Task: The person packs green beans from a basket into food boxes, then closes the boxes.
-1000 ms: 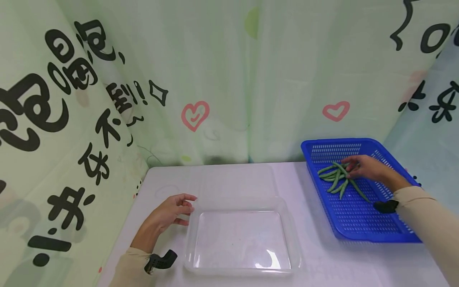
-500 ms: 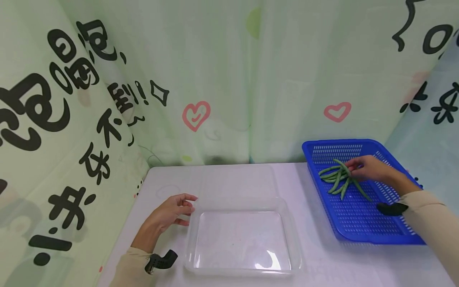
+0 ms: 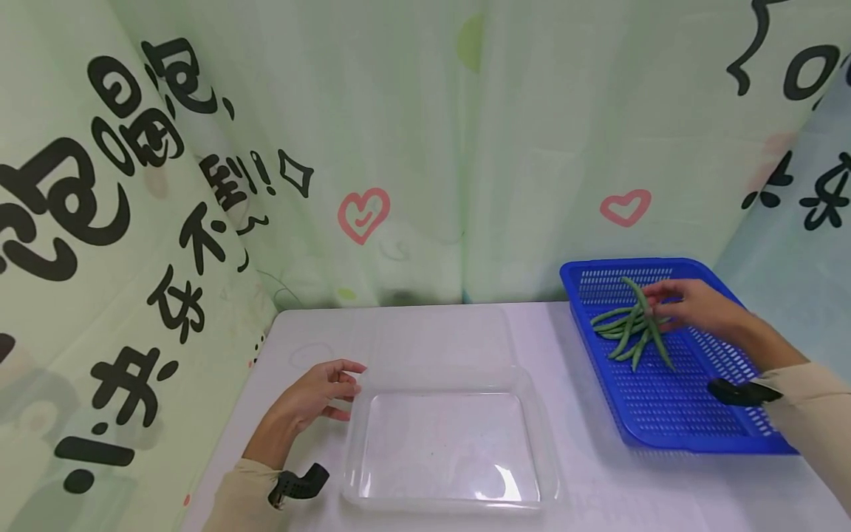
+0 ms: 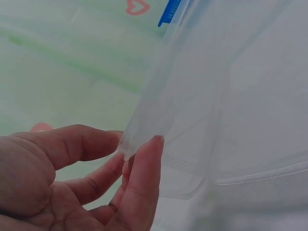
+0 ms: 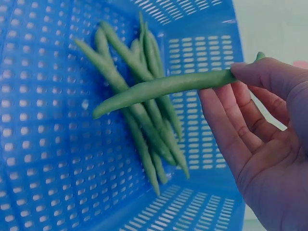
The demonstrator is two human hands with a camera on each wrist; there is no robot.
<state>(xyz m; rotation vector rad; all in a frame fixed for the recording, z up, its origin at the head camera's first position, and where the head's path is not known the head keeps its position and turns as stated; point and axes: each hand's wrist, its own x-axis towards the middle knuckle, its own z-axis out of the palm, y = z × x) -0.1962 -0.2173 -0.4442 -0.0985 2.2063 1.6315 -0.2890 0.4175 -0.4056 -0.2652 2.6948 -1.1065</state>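
Note:
My right hand [image 3: 705,307] pinches a green bean [image 5: 168,85] near one end, between thumb and fingers. In the right wrist view that bean stretches across above a loose pile of other green beans [image 5: 120,46]. Under them is a blue perforated plastic basket [image 3: 705,441], at the right in the head view. My left hand [image 3: 312,395] holds the upper left corner of a clear plastic box [image 3: 452,443] at the table's middle. In the left wrist view its thumb and fingers pinch the box's thin rim [image 4: 137,132].
A white-covered table [image 3: 432,336] carries both containers. Pale green curtains [image 3: 532,148] with black lettering and pink hearts stand behind the table and along its sides. A strip of table separates the clear box from the basket.
My right hand has lifted one green bean off the pile and drawn back slightly rightward, with the bean turning more upright. The left hand and clear box have stayed put.

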